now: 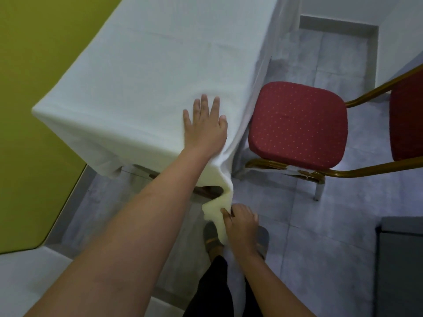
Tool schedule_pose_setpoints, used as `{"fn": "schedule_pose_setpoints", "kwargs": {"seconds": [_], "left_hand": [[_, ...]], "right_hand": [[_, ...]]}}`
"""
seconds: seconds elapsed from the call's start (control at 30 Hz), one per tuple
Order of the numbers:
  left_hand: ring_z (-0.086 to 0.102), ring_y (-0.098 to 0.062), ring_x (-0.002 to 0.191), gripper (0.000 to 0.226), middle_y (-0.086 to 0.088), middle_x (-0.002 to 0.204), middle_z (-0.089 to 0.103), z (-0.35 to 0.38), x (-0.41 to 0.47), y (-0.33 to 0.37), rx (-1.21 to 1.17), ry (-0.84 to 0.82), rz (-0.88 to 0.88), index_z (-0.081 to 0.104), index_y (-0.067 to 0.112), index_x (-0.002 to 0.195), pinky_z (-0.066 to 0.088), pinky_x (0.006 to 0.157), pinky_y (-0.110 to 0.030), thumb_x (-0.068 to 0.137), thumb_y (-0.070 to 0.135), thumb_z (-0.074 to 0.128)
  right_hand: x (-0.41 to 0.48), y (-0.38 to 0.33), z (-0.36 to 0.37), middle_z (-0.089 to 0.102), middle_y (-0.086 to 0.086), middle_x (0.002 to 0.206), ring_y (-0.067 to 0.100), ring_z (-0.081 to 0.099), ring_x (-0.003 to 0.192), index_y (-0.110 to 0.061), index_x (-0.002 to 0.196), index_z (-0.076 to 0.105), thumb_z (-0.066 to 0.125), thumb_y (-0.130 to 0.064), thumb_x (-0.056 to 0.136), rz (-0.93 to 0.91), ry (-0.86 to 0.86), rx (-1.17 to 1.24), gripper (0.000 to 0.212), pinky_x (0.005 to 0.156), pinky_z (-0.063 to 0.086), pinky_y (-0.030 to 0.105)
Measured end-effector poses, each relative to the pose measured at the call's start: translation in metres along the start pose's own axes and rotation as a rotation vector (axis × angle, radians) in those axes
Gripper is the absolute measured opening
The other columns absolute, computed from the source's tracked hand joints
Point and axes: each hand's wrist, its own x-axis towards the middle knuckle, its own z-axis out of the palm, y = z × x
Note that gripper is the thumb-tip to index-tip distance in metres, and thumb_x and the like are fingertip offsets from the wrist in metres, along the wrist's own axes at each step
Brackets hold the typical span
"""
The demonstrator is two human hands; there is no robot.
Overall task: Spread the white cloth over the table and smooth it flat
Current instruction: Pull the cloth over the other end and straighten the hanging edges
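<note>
The white cloth (pixel 142 72) covers the long table and hangs over its near end and sides. My left hand (pixel 206 126) lies flat on the cloth with straight, spread fingers, close to the table's near right corner. Below that corner the cloth's hanging corner (pixel 216 211) is bunched, and my right hand (pixel 240 223) pinches it between thumb and fingers, pulling it downward. Folds run from the tabletop corner down to that grip. A dark piece of the table's frame (pixel 206 191) shows under the lifted hem.
A red padded chair (pixel 297 124) with a gold metal frame stands right beside the table on the grey tiled floor (pixel 320 225). A yellow-green wall (pixel 34 88) runs along the left. A dark cabinet edge (pixel 400 259) is at the lower right. My feet are below the table end.
</note>
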Motion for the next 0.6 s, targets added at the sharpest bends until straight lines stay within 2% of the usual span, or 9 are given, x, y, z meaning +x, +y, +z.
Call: {"fn": "schedule_pose_setpoints", "kwargs": {"seconds": [0.07, 0.13, 0.27, 0.43, 0.53, 0.6], "left_hand": [[-0.009, -0.022, 0.148, 0.056, -0.005, 0.161, -0.008, 0.001, 0.0, 0.0, 0.002, -0.004, 0.0, -0.001, 0.023, 0.152, -0.007, 0.117, -0.049, 0.1, 0.037, 0.013], [-0.009, -0.022, 0.148, 0.056, -0.005, 0.161, -0.009, 0.001, 0.0, 0.0, 0.015, -0.001, -0.004, -0.002, 0.023, 0.152, -0.007, 0.117, -0.049, 0.1, 0.037, 0.013], [-0.011, -0.021, 0.147, 0.056, -0.005, 0.16, -0.01, 0.0, 0.0, 0.001, -0.003, -0.012, -0.005, -0.003, 0.023, 0.152, -0.009, 0.116, -0.048, 0.1, 0.037, 0.012], [-0.012, -0.021, 0.147, 0.056, -0.005, 0.16, -0.011, 0.0, -0.001, 0.001, -0.009, -0.016, 0.003, -0.003, 0.023, 0.152, -0.01, 0.116, -0.048, 0.099, 0.037, 0.012], [-0.013, -0.021, 0.147, 0.056, -0.005, 0.16, -0.012, 0.0, -0.001, -0.001, -0.007, -0.021, 0.006, -0.005, 0.023, 0.152, -0.01, 0.116, -0.048, 0.1, 0.038, 0.012], [-0.013, -0.021, 0.147, 0.056, -0.004, 0.16, -0.013, 0.0, -0.001, -0.001, -0.011, -0.03, 0.009, -0.005, 0.023, 0.152, -0.01, 0.116, -0.048, 0.1, 0.037, 0.012]], "right_hand": [[0.001, -0.013, -0.004, 0.06, -0.004, 0.072, 0.014, 0.054, 0.07, -0.017, 0.073, 0.059, 0.056, -0.037, 0.09, -0.053, 0.193, 0.08, 0.026, 0.071, 0.038, 0.029], [0.001, -0.015, -0.006, 0.059, -0.006, 0.069, 0.011, 0.052, 0.065, -0.018, 0.07, 0.058, 0.06, -0.034, 0.088, -0.126, 0.273, 0.058, 0.024, 0.07, 0.034, 0.026], [-0.004, 0.008, 0.0, 0.067, 0.001, 0.075, 0.018, 0.061, 0.068, -0.015, 0.074, 0.063, 0.07, -0.025, 0.084, -0.087, 0.071, -0.072, 0.016, 0.07, 0.041, 0.03], [0.006, 0.006, 0.0, 0.068, 0.001, 0.076, 0.016, 0.063, 0.07, -0.015, 0.079, 0.067, 0.075, -0.024, 0.08, -0.125, 0.02, -0.11, 0.012, 0.07, 0.046, 0.032], [-0.001, 0.011, 0.009, 0.069, -0.001, 0.085, 0.014, 0.064, 0.079, -0.018, 0.085, 0.068, 0.072, -0.029, 0.082, -0.105, -0.063, -0.116, 0.012, 0.081, 0.039, 0.027], [-0.002, 0.019, 0.016, 0.068, -0.005, 0.095, 0.012, 0.061, 0.089, -0.023, 0.094, 0.065, 0.062, -0.036, 0.088, -0.075, -0.159, -0.164, 0.015, 0.084, 0.034, 0.025]]}}
